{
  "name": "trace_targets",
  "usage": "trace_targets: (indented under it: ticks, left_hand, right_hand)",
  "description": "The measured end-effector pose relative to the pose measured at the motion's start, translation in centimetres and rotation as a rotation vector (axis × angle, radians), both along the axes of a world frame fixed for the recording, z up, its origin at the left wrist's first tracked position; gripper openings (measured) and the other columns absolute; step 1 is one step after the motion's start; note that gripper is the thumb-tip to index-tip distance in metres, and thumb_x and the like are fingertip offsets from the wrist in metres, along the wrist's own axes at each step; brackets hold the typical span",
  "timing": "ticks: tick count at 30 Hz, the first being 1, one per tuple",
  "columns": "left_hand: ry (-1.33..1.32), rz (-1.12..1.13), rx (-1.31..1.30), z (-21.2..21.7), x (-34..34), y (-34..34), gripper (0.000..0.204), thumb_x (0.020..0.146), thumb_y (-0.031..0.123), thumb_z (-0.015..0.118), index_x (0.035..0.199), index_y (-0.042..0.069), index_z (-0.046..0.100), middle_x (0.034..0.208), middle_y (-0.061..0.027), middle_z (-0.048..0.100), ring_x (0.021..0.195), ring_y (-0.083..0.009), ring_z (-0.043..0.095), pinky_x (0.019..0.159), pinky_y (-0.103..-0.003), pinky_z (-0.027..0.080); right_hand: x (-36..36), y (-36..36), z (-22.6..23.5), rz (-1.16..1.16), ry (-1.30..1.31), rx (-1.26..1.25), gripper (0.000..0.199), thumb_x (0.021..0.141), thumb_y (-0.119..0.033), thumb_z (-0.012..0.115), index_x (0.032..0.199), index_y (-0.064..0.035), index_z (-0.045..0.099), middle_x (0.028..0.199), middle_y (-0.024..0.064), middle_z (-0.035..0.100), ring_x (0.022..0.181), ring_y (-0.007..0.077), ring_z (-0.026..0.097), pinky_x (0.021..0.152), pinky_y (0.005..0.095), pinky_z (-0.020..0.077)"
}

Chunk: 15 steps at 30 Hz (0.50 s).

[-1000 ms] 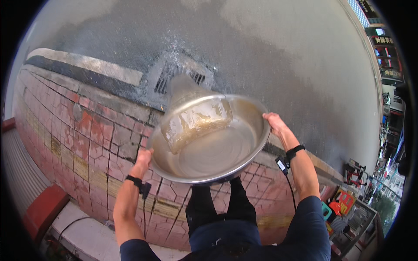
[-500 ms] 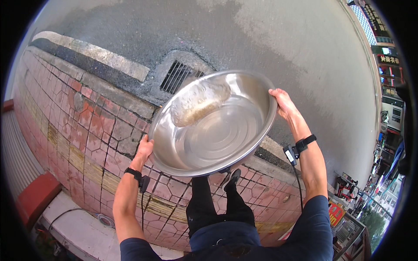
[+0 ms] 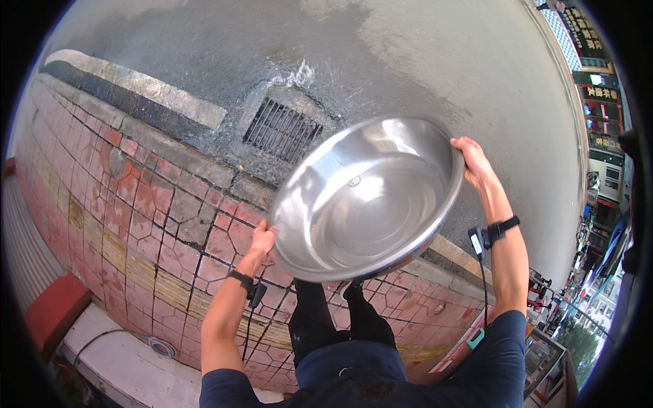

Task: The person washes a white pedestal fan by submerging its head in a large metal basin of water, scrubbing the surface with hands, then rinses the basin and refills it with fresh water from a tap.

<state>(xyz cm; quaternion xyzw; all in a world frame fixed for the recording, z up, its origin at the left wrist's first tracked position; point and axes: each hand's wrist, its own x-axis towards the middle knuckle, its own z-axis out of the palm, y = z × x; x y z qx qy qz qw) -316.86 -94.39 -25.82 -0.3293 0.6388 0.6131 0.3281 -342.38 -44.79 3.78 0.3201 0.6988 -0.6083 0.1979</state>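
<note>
A large shiny steel basin [image 3: 381, 197] is tilted in front of me, its inside turned toward me with no pool of water in it. My left hand [image 3: 263, 239] grips the rim at the basin's lower left. At the upper right my right hand [image 3: 474, 160] is closed on the opposite rim, thumb over the edge. Beyond the basin lies a metal drain grate [image 3: 282, 128] set in the wet road. Water [image 3: 300, 75] splashes up on the road just past the grate.
A kerb [image 3: 160, 139] divides the wet road [image 3: 422, 54] from the pink paved sidewalk [image 3: 173, 214] I stand on. A black-and-white kerb block [image 3: 149, 85] lies left of the grate. A coiled hose [image 3: 162, 347] rests on the pale ledge at lower left.
The water that was in the basin has left it and now splashes around the grate. Both hands have shifted right with the basin, uncovering more of the grate.
</note>
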Motion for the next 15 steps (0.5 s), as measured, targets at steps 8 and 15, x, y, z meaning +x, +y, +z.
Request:
trace_targets:
  ticks: [8,15]
  left_hand:
    - [0.037,0.074,-0.026,3.5,-1.8,0.4,0.051,0.098,0.006,0.05,0.148,0.003,0.037,0.128,-0.0182,0.063,0.11,-0.0275,0.063,0.092,-0.037,0.053]
    - [-0.31,-0.071,0.138,3.4,2.7,5.8,0.061,0.091,0.006,0.062,0.148,-0.006,0.041,0.145,-0.019,0.053,0.137,-0.0291,0.047,0.111,-0.035,0.039]
  right_hand:
    - [3.3,-2.8,2.6,0.059,0.216,0.146,0.014,0.099,-0.015,0.056,0.101,-0.0014,0.056,0.086,0.0038,0.059,0.074,0.0092,0.057,0.064,0.026,0.0495]
    - [5.1,4.6,4.9,0.049,-0.066,0.158,0.013,0.098,-0.015,0.058,0.094,-0.0035,0.054,0.073,-0.0003,0.054,0.054,0.0083,0.05,0.047,0.0221,0.0432]
